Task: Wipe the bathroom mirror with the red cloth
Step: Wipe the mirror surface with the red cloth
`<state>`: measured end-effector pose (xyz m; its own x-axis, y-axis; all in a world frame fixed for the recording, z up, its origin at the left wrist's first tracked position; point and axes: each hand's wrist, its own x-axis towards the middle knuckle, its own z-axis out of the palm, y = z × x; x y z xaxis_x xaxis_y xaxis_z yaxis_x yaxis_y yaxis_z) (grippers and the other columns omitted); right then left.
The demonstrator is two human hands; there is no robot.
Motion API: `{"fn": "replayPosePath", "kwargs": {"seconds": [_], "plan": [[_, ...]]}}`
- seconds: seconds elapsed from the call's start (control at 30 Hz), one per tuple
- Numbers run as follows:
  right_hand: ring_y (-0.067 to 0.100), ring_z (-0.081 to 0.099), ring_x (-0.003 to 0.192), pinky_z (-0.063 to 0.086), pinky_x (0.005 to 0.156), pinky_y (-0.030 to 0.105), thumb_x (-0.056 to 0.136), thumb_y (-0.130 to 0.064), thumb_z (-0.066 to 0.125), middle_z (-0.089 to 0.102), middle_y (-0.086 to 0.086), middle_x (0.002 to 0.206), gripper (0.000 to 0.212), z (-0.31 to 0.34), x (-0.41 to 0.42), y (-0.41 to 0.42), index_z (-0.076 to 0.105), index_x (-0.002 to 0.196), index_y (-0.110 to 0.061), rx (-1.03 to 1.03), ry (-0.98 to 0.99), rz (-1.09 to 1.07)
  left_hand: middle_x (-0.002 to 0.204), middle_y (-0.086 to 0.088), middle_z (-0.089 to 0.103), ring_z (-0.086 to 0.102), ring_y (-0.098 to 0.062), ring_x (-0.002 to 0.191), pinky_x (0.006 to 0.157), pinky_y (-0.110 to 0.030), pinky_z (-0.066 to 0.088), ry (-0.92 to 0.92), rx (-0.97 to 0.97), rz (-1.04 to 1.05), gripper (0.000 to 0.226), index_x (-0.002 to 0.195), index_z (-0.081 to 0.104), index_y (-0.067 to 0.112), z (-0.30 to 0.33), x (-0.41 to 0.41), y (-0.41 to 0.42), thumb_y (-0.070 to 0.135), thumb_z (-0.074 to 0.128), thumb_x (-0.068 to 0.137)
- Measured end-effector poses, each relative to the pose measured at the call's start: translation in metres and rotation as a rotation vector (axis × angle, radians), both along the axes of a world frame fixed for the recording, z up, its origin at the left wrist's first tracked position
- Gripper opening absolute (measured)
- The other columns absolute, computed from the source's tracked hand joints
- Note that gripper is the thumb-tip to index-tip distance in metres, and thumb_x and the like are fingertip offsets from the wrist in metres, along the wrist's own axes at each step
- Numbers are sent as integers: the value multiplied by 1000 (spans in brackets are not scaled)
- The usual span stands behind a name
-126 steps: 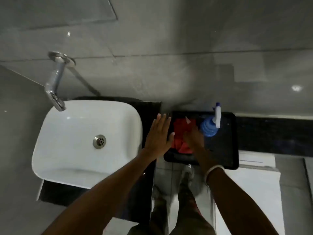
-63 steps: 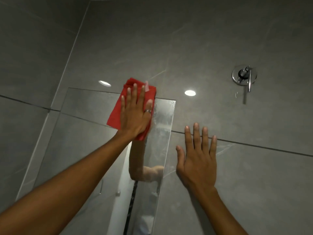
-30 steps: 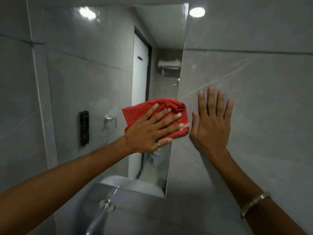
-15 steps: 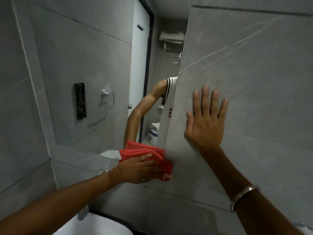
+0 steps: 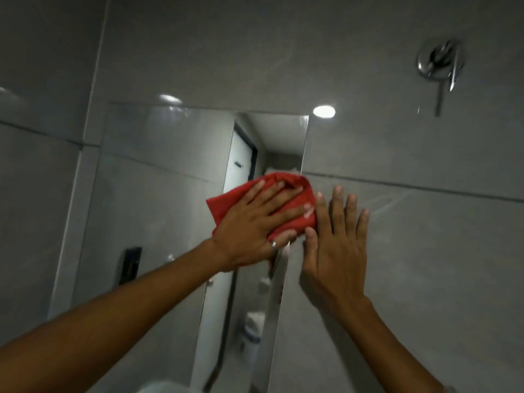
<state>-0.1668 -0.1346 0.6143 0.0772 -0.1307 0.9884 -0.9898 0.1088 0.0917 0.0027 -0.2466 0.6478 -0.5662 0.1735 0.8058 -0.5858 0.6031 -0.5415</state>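
Note:
The bathroom mirror (image 5: 158, 199) hangs on the grey tiled wall and reflects a white door and more grey tiles. My left hand (image 5: 255, 225) lies flat on the red cloth (image 5: 295, 214) and presses it against the glass close to the mirror's right edge, about mid-height. My right hand (image 5: 334, 245) rests flat on the wall tile just right of that edge, fingers apart and pointing up, its thumb almost touching the cloth. Part of the cloth is hidden under my left palm.
A chrome wall valve with a lever (image 5: 439, 63) sits high on the tiles at the upper right. A ceiling light's reflection (image 5: 324, 111) glints by the mirror's top right corner. A white basin rim (image 5: 164, 388) shows at the bottom edge.
My left hand has carried the cloth from the mirror's bottom right corner up along its right edge to mid-height. My right hand has stayed flat on the wall. The view has tilted upward.

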Motion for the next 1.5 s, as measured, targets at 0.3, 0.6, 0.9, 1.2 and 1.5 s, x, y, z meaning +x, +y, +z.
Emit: {"fn": "replayPosePath", "kwargs": {"seconds": [0.3,0.6,0.9,1.2,1.5], "plan": [[31,-1,165,7,134,59,108,-49,12,3,11,178,68,62,13,-19,6,168,-19,37,-76,-142,175,2,11,2,-18,162,131,-41,-7,189,98,-4,63,165,14,34,132,-9,5,58,22,107],[33,4,166,3,133,59,109,-48,17,5,11,179,69,57,6,-29,10,170,-19,17,24,-221,175,2,8,-2,-17,162,131,-43,-5,297,147,-6,64,165,6,34,106,23,-29,58,21,107],[35,10,165,9,132,59,108,-44,16,12,13,178,68,37,9,-33,20,169,-15,5,37,-248,175,8,3,-7,-11,161,129,-38,-9,458,236,-16,61,163,-4,44,95,89,-79,58,19,108],[32,4,167,1,135,56,109,-45,10,6,12,180,69,29,6,-42,15,171,-15,-39,41,-205,174,3,10,5,-20,161,130,-47,2,804,420,-34,59,164,9,39,100,187,-138,56,19,108],[32,1,167,0,134,56,109,-41,27,2,12,180,70,29,7,-41,11,172,-15,-59,51,-181,175,-1,4,0,-22,161,130,-46,-6,979,549,-59,64,165,7,32,74,180,-130,55,21,106]]}}
